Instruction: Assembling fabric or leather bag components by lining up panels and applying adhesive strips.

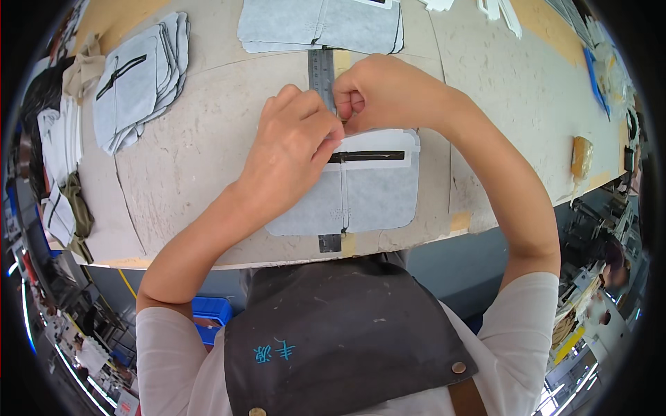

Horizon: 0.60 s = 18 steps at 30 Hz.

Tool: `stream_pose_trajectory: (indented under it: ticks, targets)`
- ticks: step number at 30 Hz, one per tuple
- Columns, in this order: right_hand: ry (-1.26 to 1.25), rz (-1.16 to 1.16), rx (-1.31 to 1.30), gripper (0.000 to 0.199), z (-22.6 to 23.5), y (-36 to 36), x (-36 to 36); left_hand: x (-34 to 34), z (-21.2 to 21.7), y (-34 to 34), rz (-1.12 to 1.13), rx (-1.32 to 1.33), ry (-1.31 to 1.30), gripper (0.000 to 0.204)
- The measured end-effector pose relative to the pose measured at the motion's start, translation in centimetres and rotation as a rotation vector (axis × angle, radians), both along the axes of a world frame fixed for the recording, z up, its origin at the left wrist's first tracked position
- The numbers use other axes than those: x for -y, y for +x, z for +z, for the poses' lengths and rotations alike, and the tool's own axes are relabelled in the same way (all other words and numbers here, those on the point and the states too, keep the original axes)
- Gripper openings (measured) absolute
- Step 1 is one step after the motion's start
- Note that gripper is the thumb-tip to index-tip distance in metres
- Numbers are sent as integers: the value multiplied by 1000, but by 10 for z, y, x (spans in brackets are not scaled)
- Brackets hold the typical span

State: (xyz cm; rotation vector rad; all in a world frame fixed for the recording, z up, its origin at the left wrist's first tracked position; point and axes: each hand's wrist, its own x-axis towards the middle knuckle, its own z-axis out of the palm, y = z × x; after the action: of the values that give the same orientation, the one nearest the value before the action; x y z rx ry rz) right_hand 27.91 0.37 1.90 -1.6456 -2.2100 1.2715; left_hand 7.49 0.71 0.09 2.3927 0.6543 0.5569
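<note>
A light grey fabric panel (381, 197) with rounded corners lies flat in front of me. A black zipper (378, 157) in a white border crosses its upper part, and a seam runs down its middle. Under the panel passes a metal ruler (321, 73), showing above and below it. My left hand (295, 142) is closed in a pinch at the panel's top edge, covering its upper left part. Close beside it, my right hand (378, 90) has its fingers curled in a pinch by the same edge. What the fingertips hold is hidden.
Stacks of similar grey panels lie at the far left, such as this fanned pile (128, 93), and at the far middle (277, 28). White strips (510, 17) lie far right, near a blue tool (596, 83). A yellowish block (581, 158) sits by the right edge.
</note>
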Motion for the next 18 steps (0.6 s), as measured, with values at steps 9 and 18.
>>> stream_pose_trajectory:
  ticks: [9,18]
  targets:
    - [-30,-117,-42,17,4,4,9,-13,49,-4,-194,-24,-615,12]
    - [812,-438,-111,18,-21,-4,109,-21,7,11,91,-164,-549,23]
